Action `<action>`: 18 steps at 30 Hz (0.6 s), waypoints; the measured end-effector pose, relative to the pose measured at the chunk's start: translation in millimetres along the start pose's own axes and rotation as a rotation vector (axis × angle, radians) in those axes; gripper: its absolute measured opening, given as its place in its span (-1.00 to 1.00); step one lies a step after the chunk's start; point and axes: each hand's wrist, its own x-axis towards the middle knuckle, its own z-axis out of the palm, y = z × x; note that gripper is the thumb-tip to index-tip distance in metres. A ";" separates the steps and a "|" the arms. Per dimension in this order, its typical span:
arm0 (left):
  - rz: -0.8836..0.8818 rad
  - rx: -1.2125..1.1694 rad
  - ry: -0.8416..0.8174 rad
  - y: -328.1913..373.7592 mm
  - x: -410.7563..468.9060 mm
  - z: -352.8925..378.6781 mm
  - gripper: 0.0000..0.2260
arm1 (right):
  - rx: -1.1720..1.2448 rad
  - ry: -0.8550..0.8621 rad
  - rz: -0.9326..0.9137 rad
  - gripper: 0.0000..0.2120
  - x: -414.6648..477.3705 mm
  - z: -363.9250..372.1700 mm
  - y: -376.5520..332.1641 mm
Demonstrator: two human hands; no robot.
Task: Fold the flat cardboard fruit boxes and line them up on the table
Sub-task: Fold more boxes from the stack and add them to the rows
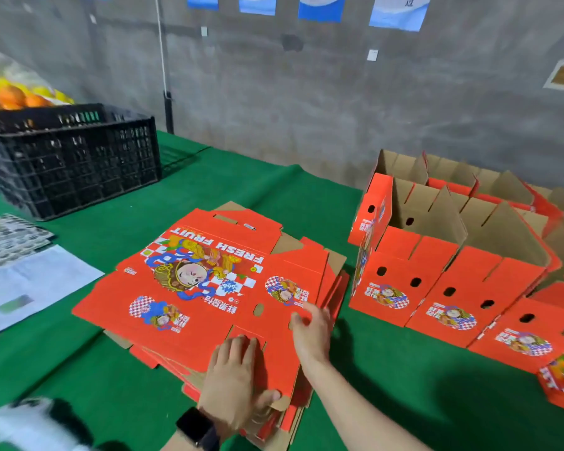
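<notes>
A stack of flat red fruit boxes printed "FRESH FRUIT" lies on the green table in front of me. My left hand lies palm down on the near flap of the top sheet, with the thumb hooked under its near edge. My right hand rests on the same sheet's right side, fingers spread. To the right stand several folded red boxes in rows, open at the top with their brown insides showing.
A black plastic crate stands at the back left, with bagged oranges behind it. Printed sheets and a white paper lie at the left edge. A grey wall runs behind the table. A blurred white object sits bottom left.
</notes>
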 end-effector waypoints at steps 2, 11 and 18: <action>-0.008 0.025 -0.005 -0.1 2.0 -0.5 0.01 | 0.049 0.076 -0.077 -0.65 3.1 3.2 -12.7; 0.069 -0.166 0.030 -1.9 -1.9 5.2 0.01 | 0.115 -0.021 0.262 -0.72 6.1 1.4 17.1; 0.064 -0.481 0.253 6.6 -13.8 3.2 -0.21 | 0.065 0.167 0.199 -0.66 5.8 -12.6 4.7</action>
